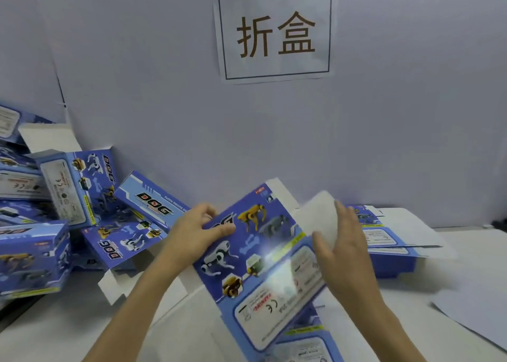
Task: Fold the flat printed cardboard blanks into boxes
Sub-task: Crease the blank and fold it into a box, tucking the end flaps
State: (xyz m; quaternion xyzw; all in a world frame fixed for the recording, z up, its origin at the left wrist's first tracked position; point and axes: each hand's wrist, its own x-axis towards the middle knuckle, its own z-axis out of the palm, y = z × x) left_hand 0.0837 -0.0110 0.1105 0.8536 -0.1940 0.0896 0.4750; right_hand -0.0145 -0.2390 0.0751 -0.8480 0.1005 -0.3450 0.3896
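Observation:
A blue printed cardboard blank (pixel 263 254) with robot-dog pictures is held tilted above the table in the middle of the view. My left hand (pixel 196 231) grips its upper left edge, thumb on the printed face. My right hand (pixel 343 249) lies with straight fingers against a blurred white flap (pixel 318 216) at the blank's right side. A stack of flat blanks (pixel 389 243) lies on the table behind my right hand. More flat blanks (pixel 301 345) lie under the held one near the bottom edge.
Several folded blue boxes (pixel 79 186) are piled at the left on the white table (pixel 55 326). A pale wall stands close behind, with a paper sign (pixel 274 32) on it. A loose grey sheet (pixel 472 312) lies at the right.

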